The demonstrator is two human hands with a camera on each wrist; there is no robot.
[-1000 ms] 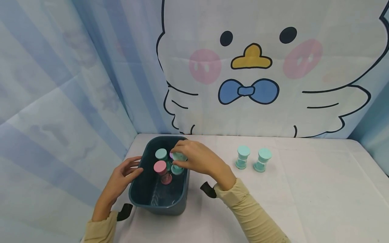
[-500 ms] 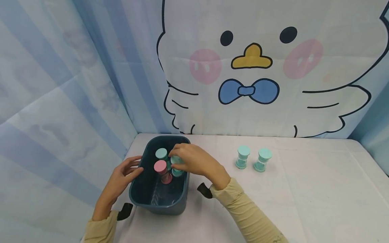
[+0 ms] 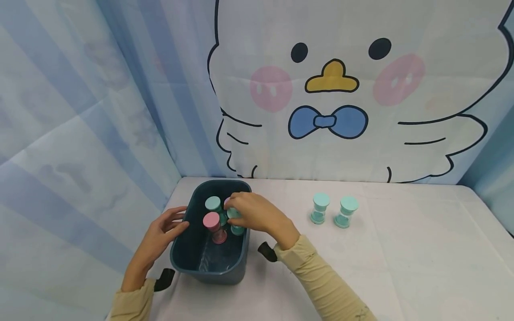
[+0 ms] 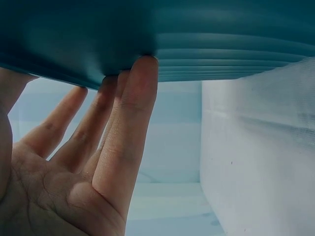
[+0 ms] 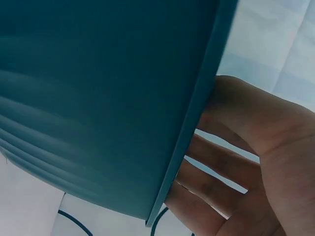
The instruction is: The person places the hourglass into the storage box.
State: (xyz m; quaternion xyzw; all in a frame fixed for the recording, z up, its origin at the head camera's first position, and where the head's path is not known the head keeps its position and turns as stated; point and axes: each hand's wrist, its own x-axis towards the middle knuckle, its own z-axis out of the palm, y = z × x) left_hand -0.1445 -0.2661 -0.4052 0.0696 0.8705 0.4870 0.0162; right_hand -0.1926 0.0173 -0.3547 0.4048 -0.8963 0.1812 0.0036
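Note:
My right hand [image 3: 257, 214] reaches over the right rim of a dark blue bin [image 3: 206, 263], thumb and fingers around the top of a teal hourglass [image 3: 238, 230]. In the right wrist view the bin's wall hides its fingertips. Just left of it, inside the bin, stand another teal hourglass [image 3: 213, 203] and a pink hourglass [image 3: 212, 221]. A bit of purple shows behind my right fingers. On the bin's left side, my left hand [image 3: 160, 229] touches the wall with fairly straight fingers, the thumb at the rim; the left wrist view shows fingertips against the wall.
Two more teal hourglasses stand upright on the white table [image 3: 401, 249], a nearer one [image 3: 346, 211] and one to its left [image 3: 320, 208]. A patterned curtain [image 3: 333, 147] hangs along the table's back edge, and another curtain [image 3: 80, 178] closes the left side.
My right hand has come slightly lower into the bin with the teal hourglass, whose base has shifted a little to the right. My left hand has stayed in place.

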